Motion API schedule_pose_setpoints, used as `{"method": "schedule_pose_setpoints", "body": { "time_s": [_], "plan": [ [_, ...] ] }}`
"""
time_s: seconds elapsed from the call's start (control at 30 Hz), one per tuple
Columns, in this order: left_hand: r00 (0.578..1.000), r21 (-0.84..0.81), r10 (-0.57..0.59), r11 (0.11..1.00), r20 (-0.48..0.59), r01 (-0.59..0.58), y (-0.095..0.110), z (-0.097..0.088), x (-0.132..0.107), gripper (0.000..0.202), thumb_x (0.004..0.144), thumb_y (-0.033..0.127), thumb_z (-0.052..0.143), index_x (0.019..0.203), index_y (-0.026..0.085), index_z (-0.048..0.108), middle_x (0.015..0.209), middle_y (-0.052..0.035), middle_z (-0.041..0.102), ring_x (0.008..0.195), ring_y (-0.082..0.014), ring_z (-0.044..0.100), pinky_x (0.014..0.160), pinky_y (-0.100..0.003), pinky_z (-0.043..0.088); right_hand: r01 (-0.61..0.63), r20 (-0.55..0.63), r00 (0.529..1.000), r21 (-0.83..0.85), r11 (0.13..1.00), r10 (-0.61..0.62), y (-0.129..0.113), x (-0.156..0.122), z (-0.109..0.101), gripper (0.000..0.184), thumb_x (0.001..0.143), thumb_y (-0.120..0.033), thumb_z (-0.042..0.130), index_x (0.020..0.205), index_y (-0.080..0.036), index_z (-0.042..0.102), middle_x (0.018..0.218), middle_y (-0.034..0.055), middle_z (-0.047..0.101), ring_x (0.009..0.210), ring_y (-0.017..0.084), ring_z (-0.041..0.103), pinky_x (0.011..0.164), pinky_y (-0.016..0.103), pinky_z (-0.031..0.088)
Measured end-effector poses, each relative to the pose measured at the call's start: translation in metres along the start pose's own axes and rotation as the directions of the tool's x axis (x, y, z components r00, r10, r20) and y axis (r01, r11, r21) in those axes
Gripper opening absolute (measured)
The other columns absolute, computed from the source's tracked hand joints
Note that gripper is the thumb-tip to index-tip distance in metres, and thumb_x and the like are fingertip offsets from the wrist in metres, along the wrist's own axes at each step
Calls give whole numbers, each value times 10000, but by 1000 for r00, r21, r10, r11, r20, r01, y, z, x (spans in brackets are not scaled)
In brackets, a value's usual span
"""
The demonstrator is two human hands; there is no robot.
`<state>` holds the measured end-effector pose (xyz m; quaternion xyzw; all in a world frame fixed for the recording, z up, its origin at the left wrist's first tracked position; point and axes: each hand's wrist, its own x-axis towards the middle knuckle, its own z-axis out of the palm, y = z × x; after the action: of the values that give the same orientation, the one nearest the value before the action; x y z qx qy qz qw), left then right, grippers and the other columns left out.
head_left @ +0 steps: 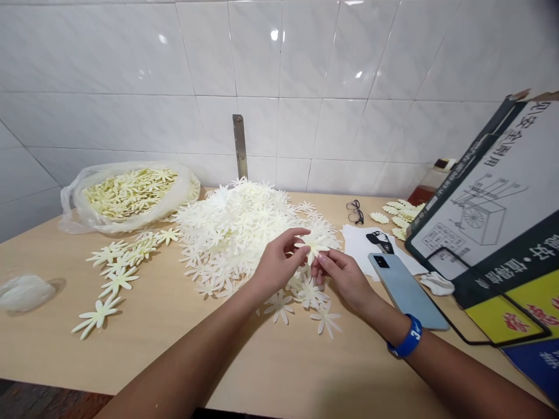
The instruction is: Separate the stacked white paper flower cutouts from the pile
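My left hand (275,265) and my right hand (345,276) meet above the table, both pinching one pale yellow flower cutout (311,244) between fingertips. Just behind and under the hands lies a big heap of white flower cutouts (236,233). A few loose white flowers (305,302) lie on the table beneath my hands. My right wrist wears a blue band (408,340).
A clear bag of yellowish flower cutouts (131,195) sits far left, with a row of loose ones (117,270) trailing forward. A phone (406,289), glasses (356,210), white paper (360,241) and a printed cardboard box (498,227) stand right. A tiled wall backs the wooden table (174,331).
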<state>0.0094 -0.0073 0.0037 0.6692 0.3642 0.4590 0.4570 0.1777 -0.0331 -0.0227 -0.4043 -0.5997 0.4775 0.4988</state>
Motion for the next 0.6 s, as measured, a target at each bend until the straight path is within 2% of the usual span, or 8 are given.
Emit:
{"method": "schedule_pose_setpoints", "body": {
  "time_s": [0.07, 0.13, 0.23, 0.37, 0.47, 0.6],
  "plan": [
    [999, 3, 26, 1000, -34, -26, -2, 4, -2, 327, 851, 221, 572, 1178, 237, 553, 870, -7, 633, 671, -97, 600, 663, -227, 504, -9, -1, 1000, -24, 1000, 9, 0, 0, 1, 331, 903, -471, 570, 750, -180, 600, 680, 21, 627, 562, 131, 563, 557, 274, 458],
    [995, 59, 83, 995, -55, -80, -3, 7, -5, 247, 854, 202, 559, 1097, 237, 574, 927, -12, 637, 713, -96, 611, 676, -220, 502, -12, -19, 1000, -43, 999, 11, 0, 0, 2, 345, 897, -485, 572, 738, -180, 597, 657, 16, 618, 553, 130, 559, 553, 272, 458],
    [985, 153, 171, 974, -26, -165, -3, 8, -6, 153, 873, 188, 520, 957, 214, 645, 954, -34, 651, 809, -124, 635, 721, -231, 518, 2, -31, 1000, -63, 998, -4, 2, 1, 1, 359, 898, -491, 568, 722, -180, 594, 643, 13, 608, 559, 131, 560, 564, 275, 464],
    [969, 203, 247, 948, 10, -244, -3, 8, -6, 213, 875, 166, 516, 978, 212, 698, 957, -56, 646, 875, -141, 631, 735, -233, 531, 12, -33, 999, -70, 997, -14, 2, 1, 1, 369, 902, -489, 565, 705, -177, 592, 645, 15, 608, 570, 130, 565, 573, 273, 467],
    [968, 210, 251, 945, 28, -251, -3, 7, -5, 214, 875, 164, 520, 961, 206, 711, 932, -58, 640, 861, -138, 624, 720, -231, 533, 0, -33, 999, -68, 998, -2, 2, 1, 1, 386, 894, -501, 573, 690, -173, 595, 633, 16, 611, 564, 129, 564, 570, 270, 466],
    [977, 180, 195, 961, 90, -208, -4, 5, -3, 197, 874, 213, 552, 988, 204, 713, 966, -61, 642, 873, -141, 626, 711, -229, 537, -18, -49, 999, -65, 998, 15, 4, 1, -2, 424, 885, -514, 581, 640, -168, 596, 579, 18, 603, 550, 128, 552, 566, 268, 454]
  ]
}}
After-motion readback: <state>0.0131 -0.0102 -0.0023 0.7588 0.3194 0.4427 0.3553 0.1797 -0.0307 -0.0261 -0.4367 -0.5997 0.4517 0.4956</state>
